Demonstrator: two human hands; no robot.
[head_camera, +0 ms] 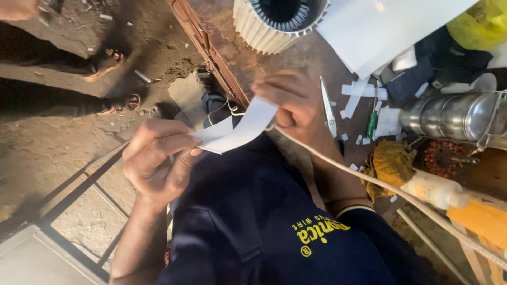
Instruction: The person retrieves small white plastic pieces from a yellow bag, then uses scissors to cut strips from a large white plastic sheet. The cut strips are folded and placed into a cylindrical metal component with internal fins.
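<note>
Nearest us, filling the lower middle of the frame, is a dark blue shirt [253, 221]. Just above it we hold a white paper strip [237, 132] between both hands at the centre. Our left hand [158, 158] pinches its lower-left end between thumb and fingers; our right hand [293, 100] is curled closed on the upper-right end. We judge the strip is being folded or creased, and the next move calls for a steady, even press along the fold. Scissors [328, 108] lie just right of that hand, and a ribbed motor stator [269, 24] stands at the top.
</note>
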